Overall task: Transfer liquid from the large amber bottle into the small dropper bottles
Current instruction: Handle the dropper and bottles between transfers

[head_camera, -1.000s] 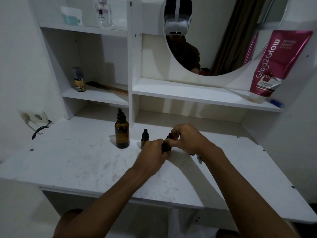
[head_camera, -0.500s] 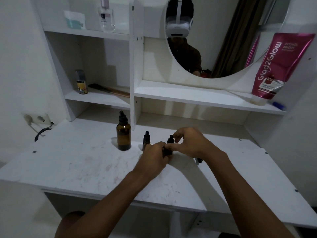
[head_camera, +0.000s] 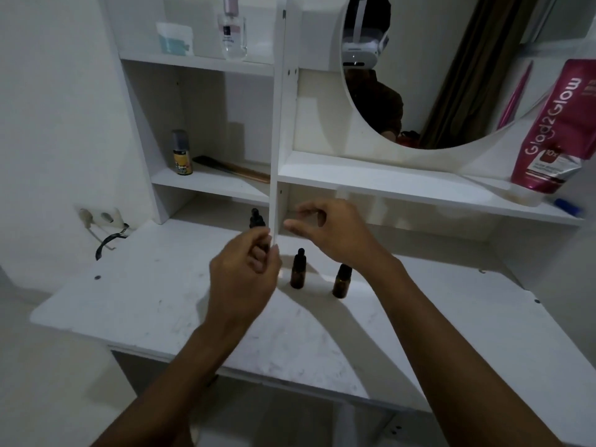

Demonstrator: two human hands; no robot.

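The large amber bottle (head_camera: 256, 219) stands on the white desk (head_camera: 154, 295) by the shelf divider; only its black dropper cap shows. My left hand (head_camera: 245, 272) covers its body, fingers curled round it. Two small amber dropper bottles stand to the right: one (head_camera: 297, 270) with a black dropper cap, the other (head_camera: 342, 282) partly under my right wrist. My right hand (head_camera: 329, 235) hovers above them, fingers loosely curled, thumb and forefinger pointing left, holding nothing.
The upright divider (head_camera: 277, 156) rises right behind the large bottle. Shelves hold a small spray can (head_camera: 181, 153), a comb, a clear bottle (head_camera: 233, 33) and a pink tube (head_camera: 554, 130). A wall socket with a black cable (head_camera: 103, 221) is at the left. A round mirror hangs above.
Both hands have left the small bottle they held together. My left hand moved left onto the large amber bottle; my right hand rose above the small bottles. The view shifted closer.
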